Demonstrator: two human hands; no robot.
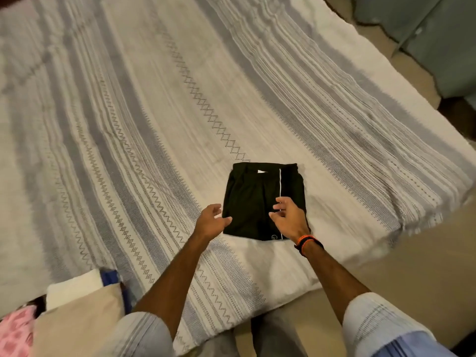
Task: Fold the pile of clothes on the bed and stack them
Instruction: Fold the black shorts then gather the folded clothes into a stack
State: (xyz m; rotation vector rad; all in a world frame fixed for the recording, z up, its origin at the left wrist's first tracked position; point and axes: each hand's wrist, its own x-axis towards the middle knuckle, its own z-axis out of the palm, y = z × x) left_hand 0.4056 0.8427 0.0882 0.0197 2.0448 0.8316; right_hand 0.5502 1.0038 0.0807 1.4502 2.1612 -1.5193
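While both hands hover, black shorts [260, 199] lie folded flat on the bed [154, 112], right of centre.
Left hand [212, 222] at the shorts' 8 o'clock corner, fingers loosely spread, holding nothing. Right hand [289, 220] over their 5 o'clock part, fingers relaxed, empty. Unfolded clothes [77, 313] heaped at the frame's 8 o'clock.
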